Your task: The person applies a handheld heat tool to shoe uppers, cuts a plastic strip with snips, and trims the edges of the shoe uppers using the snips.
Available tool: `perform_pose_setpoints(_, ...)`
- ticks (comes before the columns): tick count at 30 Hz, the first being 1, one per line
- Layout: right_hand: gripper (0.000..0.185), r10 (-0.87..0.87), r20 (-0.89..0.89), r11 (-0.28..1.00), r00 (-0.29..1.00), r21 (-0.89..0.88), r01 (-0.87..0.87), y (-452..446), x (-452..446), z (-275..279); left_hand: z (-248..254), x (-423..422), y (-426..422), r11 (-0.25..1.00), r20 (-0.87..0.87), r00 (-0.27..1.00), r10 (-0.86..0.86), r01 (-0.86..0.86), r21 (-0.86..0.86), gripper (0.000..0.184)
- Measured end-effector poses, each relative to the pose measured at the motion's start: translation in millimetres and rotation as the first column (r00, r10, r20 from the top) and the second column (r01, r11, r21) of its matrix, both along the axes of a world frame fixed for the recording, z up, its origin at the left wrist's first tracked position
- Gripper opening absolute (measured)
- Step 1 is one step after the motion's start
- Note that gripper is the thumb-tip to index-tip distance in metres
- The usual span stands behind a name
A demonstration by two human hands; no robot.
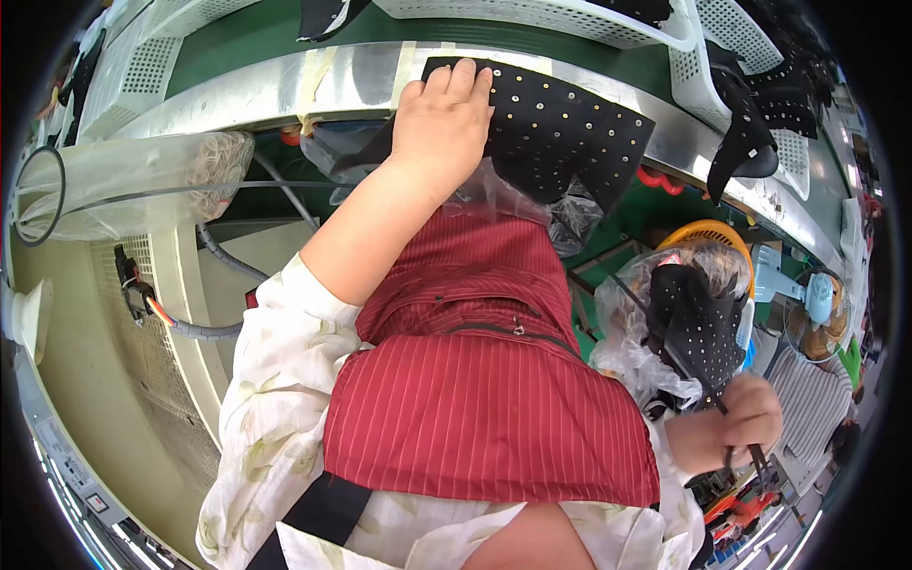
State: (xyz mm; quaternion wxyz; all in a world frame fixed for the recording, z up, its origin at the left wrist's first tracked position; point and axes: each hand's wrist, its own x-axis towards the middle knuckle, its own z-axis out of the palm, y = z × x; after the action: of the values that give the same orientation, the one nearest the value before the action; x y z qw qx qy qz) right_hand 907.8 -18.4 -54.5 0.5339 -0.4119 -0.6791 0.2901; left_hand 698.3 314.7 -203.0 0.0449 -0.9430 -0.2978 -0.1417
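Note:
My left hand lies palm down on a black piece of material with rows of small metal eyelets or studs. Its fingers are stretched out close together over the piece's far edge, at the metal table edge. The piece drapes from there towards my lap. Out to the right, my right hand is closed, slightly blurred, around a thin black strip whose ends show on both sides of the fist. Just beyond it, another black studded piece lies over clear plastic in a basket.
White perforated baskets with black studded pieces stand along the green table. A yellow-rimmed basket and a blue fan are at right. A clear plastic bag of rings hangs at left above a beige machine.

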Motion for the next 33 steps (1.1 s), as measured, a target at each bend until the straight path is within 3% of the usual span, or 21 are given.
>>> perform_pose_setpoints(2, 0.009, 0.269, 0.097, 0.958, 0.958, 0.081, -0.277, 65.5, -4.9, -7.3, 0.8, 0.1, -0.7, 1.0, 0.028, 1.0, 0.007, -0.008, 0.004, 0.04)
perform_pose_setpoints(3, 0.01, 0.131, 0.131, 0.961, 0.983, 0.227, -0.159, 99.5, -22.8, -19.1, 2.2, 0.5, -0.1, 1.0, 0.009, 1.0, 0.007, -0.007, -0.018, 0.04)
perform_pose_setpoints(4, 0.009, -0.218, -0.044, 0.973, 0.975, -0.09, 0.214, 115.3, -59.3, -20.8, 3.1, 0.4, 1.6, 0.999, -0.01, 1.0, 0.007, -0.008, -0.04, 0.039)
perform_pose_setpoints(5, 0.011, -0.167, -0.007, 0.941, 0.986, -0.299, 0.157, 150.0, -57.0, -20.0, 3.0, -0.3, 3.5, 0.999, -0.004, 1.0, 0.012, -0.012, -0.04, 0.039)
perform_pose_setpoints(6, 0.011, -0.235, -0.189, 0.877, 0.953, -0.464, 0.124, 177.3, -60.6, -39.0, 2.2, -1.4, 5.4, 0.999, 0.024, 1.0, -0.01, 0.011, -0.04, 0.04)
perform_pose_setpoints(7, 0.013, -0.22, -0.235, 0.802, 0.947, -0.596, 0.038, 206.7, -55.7, -50.4, 1.0, -2.6, 7.6, 0.999, 0.052, 0.998, -0.033, 0.035, -0.04, 0.041)
perform_pose_setpoints(9, 0.014, -0.21, -0.197, 0.761, 0.958, -0.648, 0.034, 259.3, -54.2, -76.1, 2.7, -4.1, 10.0, 0.999, 0.104, 0.994, -0.042, 0.045, -0.028, 0.039)
perform_pose_setpoints(11, 0.014, -0.228, -0.203, 0.771, 0.952, -0.635, 0.049, 295.2, -61.2, -93.6, 10.7, -4.5, 12.0, 0.989, 0.027, 0.999, -0.022, 0.026, -0.147, 0.037)
perform_pose_setpoints(15, 0.016, -0.337, -0.17, 0.752, 0.926, -0.641, 0.156, 327.7, -59.6, -127.4, 10.1, -11.6, 14.2, 0.992, 0.085, 0.996, -0.016, 0.026, -0.124, 0.04)
perform_pose_setpoints(17, 0.017, -0.363, -0.357, 0.736, 0.861, -0.676, 0.03, 328.5, -43.1, -136.2, 7.6, -20.2, 11.6, 0.992, 0.07, 0.998, -0.004, 0.013, -0.127, 0.043)
perform_pose_setpoints(20, 0.016, -0.349, -0.459, 0.774, 0.817, -0.633, -0.025, 331.5, -37.8, -143.3, 4.9, -27.9, 10.2, 0.979, 0.067, 0.998, 0.002, 0.012, -0.204, 0.046)
perform_pose_setpoints(22, 0.016, -0.354, -0.315, 0.748, 0.881, -0.66, 0.065, 330.3, -42.9, -141.9, -0.7, -32.3, 8.2, 0.975, 0.226, 0.974, 0.015, 0.036, -0.219, 0.049)
perform_pose_setpoints(23, 0.016, -0.35, -0.317, 0.745, 0.881, -0.665, 0.056, 329.2, -48.0, -138.4, -2.3, -37.8, 7.8, 0.974, 0.221, 0.975, 0.023, 0.028, -0.225, 0.049)
perform_pose_setpoints(25, 0.015, -0.397, -0.1, 0.682, 0.912, -0.698, 0.22, 329.0, -57.0, -129.6, -3.9, -55.0, 12.6, 0.962, 0.313, 0.946, 0.087, 0.001, -0.271, 0.052)
perform_pose_setpoints(29, 0.014, -0.366, -0.097, 0.723, 0.926, -0.656, 0.217, 326.0, -60.2, -131.8, -14.4, -86.9, 8.7, 0.932, 0.432, 0.872, 0.229, -0.068, -0.356, 0.052)
perform_pose_setpoints(33, 0.01, -0.465, -0.085, 0.71, 0.881, -0.63, 0.314, 318.0, -57.5, -134.1, -9.4, -80.8, 4.8, 0.948, 0.426, 0.877, 0.222, -0.091, -0.305, 0.047)
